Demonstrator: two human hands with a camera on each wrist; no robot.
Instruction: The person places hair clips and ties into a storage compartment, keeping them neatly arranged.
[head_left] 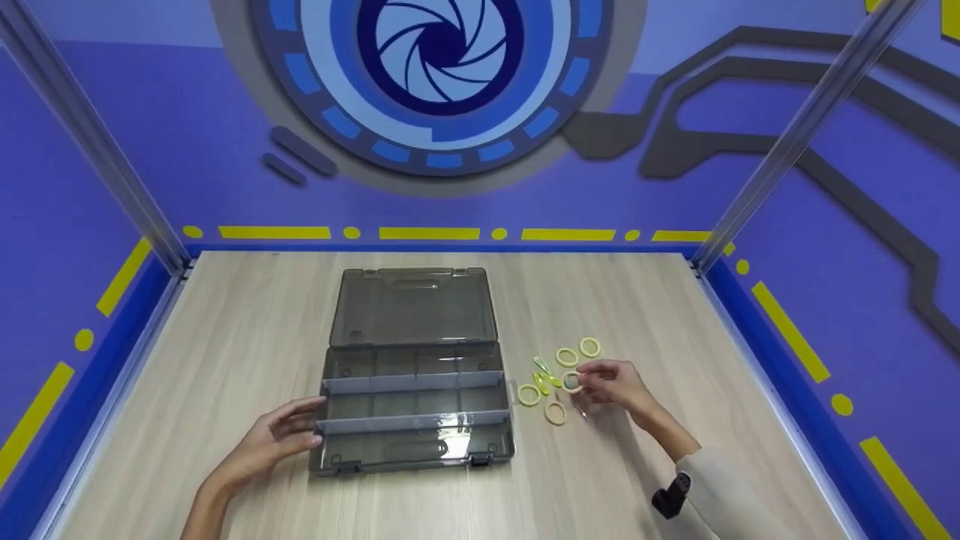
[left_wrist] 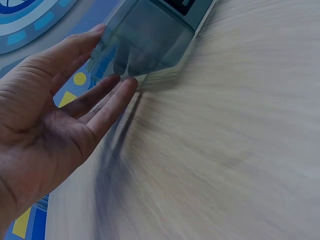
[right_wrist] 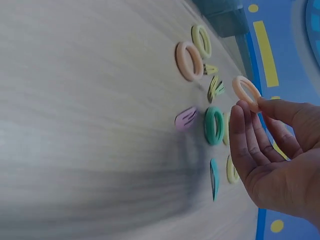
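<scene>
My right hand (head_left: 616, 386) pinches a peach hair tie (right_wrist: 236, 88) between thumb and fingertips, held above the table. Beneath it lie a green hair tie (right_wrist: 208, 127), another peach hair tie (right_wrist: 180, 62), several pale yellow hair ties (right_wrist: 195, 40) and some snap hair clips, among them a lilac clip (right_wrist: 185, 118) and a teal clip (right_wrist: 214, 180). My left hand (head_left: 266, 442) is at the left side of a smoky, see-through compartment box (head_left: 412, 307), its fingers fairly straight and the fingertips at the box wall. The box lies with its lid folded back.
Two pale dividers (head_left: 412, 383) run across the box, making long rows. Its front edge carries dark latches (head_left: 480, 459). Blue printed panels (head_left: 187, 150) and metal posts (head_left: 810, 127) enclose the wooden table (head_left: 247, 322) at the back and sides.
</scene>
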